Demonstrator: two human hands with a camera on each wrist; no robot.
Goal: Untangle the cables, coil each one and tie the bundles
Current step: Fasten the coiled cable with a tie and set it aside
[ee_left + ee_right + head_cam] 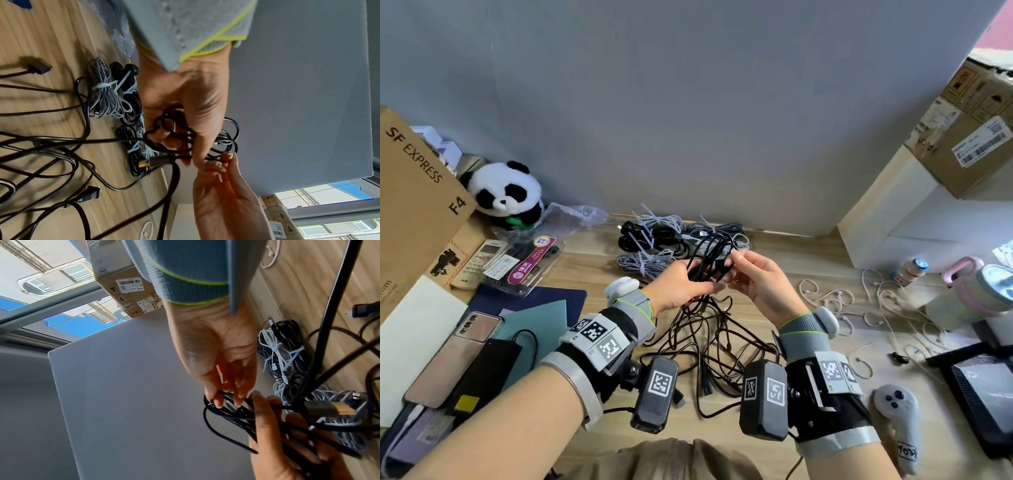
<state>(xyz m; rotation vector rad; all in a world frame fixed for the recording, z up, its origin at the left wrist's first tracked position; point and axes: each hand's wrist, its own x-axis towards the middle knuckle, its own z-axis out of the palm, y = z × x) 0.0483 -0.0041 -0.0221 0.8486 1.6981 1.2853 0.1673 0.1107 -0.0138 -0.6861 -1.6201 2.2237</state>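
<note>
The wrist-worn cameras sit closest to the lens in the head view, and just beyond them both hands work above the table (808,270). The left hand (678,286) has its fingers curled round a half-made coil of thin black cable (714,251); the right hand (758,275) pinches one strand of that coil at its fingertips (218,403). Below the hands the cable's tail drops into the loose black tangle (717,346) on the table.

The likely trouble is that tail: if it is drawn up while knotted with the heavier leads beneath, it may drag the whole tangle or tighten a knot. The loops in the left hand look uneven, so a slack grip could let them spring apart. Just beyond the hands lie the tied bundles (654,240); a snagged pull could sweep into them. The white cords (835,301), right of the right hand, look clear of it.
</note>
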